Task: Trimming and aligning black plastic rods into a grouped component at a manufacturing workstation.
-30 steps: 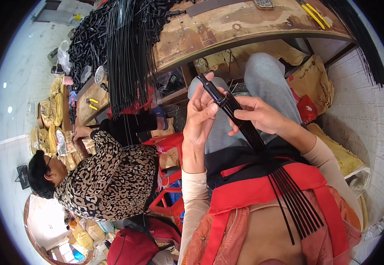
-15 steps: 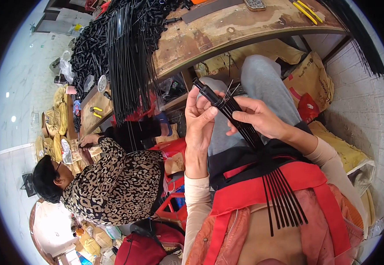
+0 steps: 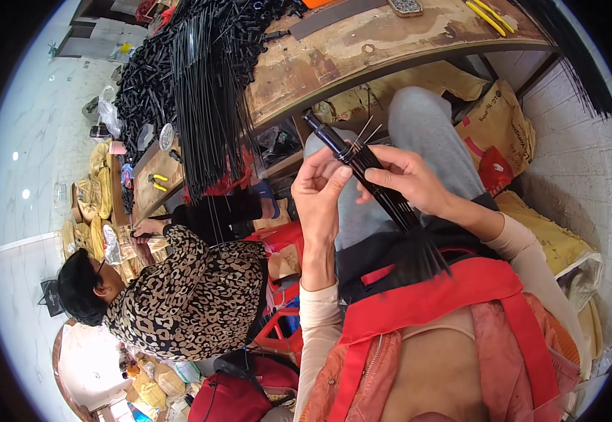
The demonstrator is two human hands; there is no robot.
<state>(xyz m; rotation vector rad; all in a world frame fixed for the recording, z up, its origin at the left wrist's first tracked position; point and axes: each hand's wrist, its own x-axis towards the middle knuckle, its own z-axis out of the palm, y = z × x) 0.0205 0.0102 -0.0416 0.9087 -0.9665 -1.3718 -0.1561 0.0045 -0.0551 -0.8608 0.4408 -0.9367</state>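
Over my lap, my left hand (image 3: 320, 184) is closed round the lower part of a black plastic tube (image 3: 325, 133), its thumb pressed near the collar. Thin black rods (image 3: 392, 204), like umbrella ribs, run from that collar down toward my waist. My right hand (image 3: 413, 181) pinches this bundle just below the collar, thumb on top. Several loose rod tips stick out past the collar between my hands. At the waist the lower rod ends are smeared by motion. How the rods fasten to the tube is hidden by my fingers.
A wooden workbench (image 3: 362, 53) stands ahead, with a heap of black tube parts (image 3: 151, 91), a hanging bundle of black rods (image 3: 211, 105) and yellow-handled pliers (image 3: 486, 17). At the left another person (image 3: 186, 295) works at the bench. Sacks (image 3: 499, 130) lie under it.
The rods' lower ends, spread across my red apron before, have drawn up toward my waist and blur. The tube and my left hand have shifted slightly; both grips stay closed.
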